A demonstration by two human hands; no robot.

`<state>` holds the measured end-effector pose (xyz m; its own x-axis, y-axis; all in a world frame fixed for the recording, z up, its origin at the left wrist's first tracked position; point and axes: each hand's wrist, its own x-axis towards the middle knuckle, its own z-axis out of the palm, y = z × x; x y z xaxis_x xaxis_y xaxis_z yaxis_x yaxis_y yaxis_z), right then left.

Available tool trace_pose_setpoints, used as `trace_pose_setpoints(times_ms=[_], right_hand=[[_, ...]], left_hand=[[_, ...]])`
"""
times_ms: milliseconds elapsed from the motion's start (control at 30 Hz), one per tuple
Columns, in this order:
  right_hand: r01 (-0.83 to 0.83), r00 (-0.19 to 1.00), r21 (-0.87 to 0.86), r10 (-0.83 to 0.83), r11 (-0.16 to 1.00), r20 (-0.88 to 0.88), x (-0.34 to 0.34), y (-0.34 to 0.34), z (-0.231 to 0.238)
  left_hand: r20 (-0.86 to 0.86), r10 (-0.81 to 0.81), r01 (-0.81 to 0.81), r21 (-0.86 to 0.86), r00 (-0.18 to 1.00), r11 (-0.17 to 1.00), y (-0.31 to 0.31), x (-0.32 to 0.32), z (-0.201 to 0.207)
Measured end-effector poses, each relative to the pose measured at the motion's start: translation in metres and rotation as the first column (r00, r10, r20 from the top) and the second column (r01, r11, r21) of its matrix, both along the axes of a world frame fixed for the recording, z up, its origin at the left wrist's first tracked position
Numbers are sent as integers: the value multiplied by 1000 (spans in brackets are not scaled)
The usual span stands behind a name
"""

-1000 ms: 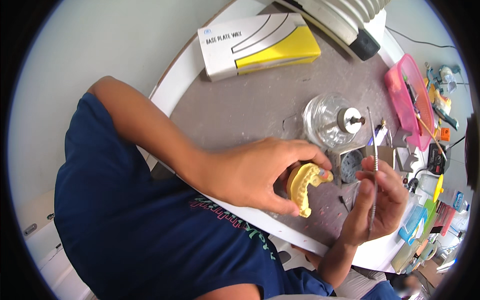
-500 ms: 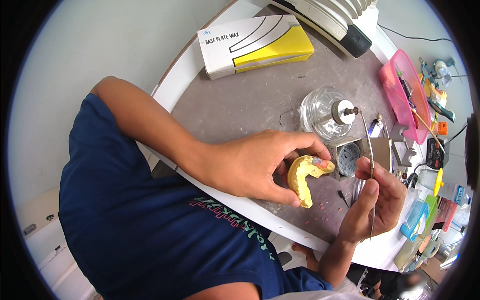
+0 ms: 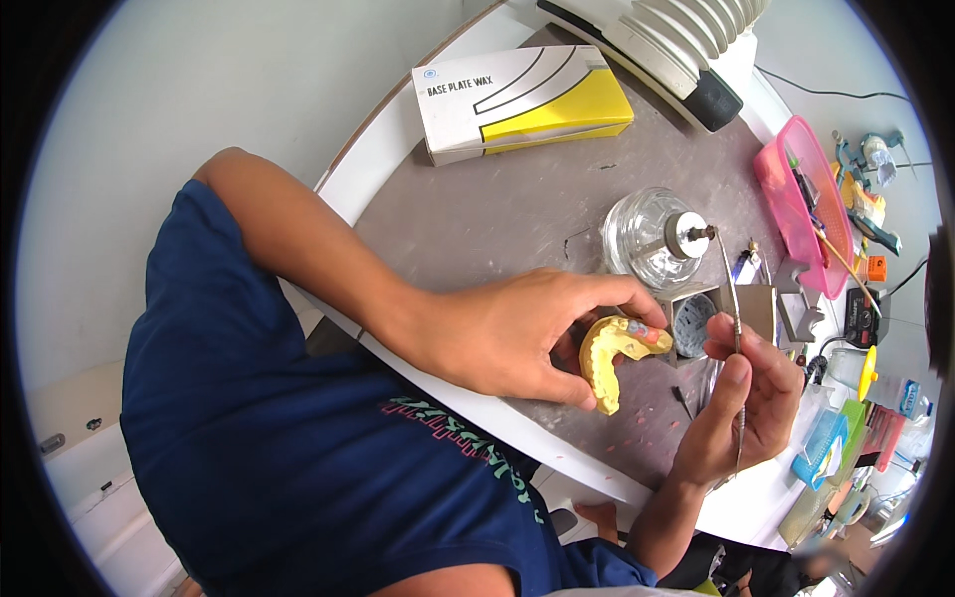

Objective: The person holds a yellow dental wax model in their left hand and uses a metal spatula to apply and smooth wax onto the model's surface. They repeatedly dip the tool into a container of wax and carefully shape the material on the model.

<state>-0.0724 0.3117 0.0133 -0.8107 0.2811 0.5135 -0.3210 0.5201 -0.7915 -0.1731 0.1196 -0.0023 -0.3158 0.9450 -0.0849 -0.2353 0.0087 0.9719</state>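
My left hand [image 3: 512,333] grips a yellow plaster dental model [image 3: 600,370], thumb along its near end and fingers behind it. Pink and greyish wax [image 3: 642,330] covers part of the arch's far right end. Between the thumb and fingers of my right hand [image 3: 751,393] is a thin metal wax carver [image 3: 738,343], held nearly upright. Its bent tip reaches the wick of a glass spirit lamp [image 3: 652,239]; I cannot make out a flame. Just beyond the model stands a small open box [image 3: 693,323] with grey-blue material inside.
A white and yellow wax box [image 3: 522,104] lies at the back. Right of it stands a device with a ribbed white hose [image 3: 686,45]. A pink basket [image 3: 801,204] holds tools at the right, near a blue container [image 3: 821,448]. Pink wax crumbs [image 3: 647,438] dot the grey worktop.
The view has shifted slightly, so the worktop sits a little lower and to the right. Both hands keep their holds, and the carver's tip stays at the lamp's wick.
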Motion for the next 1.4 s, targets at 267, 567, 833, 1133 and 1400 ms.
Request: trace_pose_setpoints(times_ms=[267,567,833,1133,1400], right_hand=[[4,1000,2,-4,1000,4,-2,1,-1],[6,1000,-13,-6,1000,9,-3,0,0],[3,1000,-10,-2,1000,5,-3,1,-2],[11,1000,35,-11,999,-4,-3,2,1],[48,999,85,-47,995,-15,1,-4,-1]], left_hand=[[13,-1,2,-7,1000,1000,0,1,0],[18,3,-3,-5,1000,1000,0,0,0],[30,7,-7,-12,1000,1000,0,1,-1],[13,13,-13,4,1000,1000,-2,2,-3],[-16,84,-83,44,996,996,-4,4,-11]])
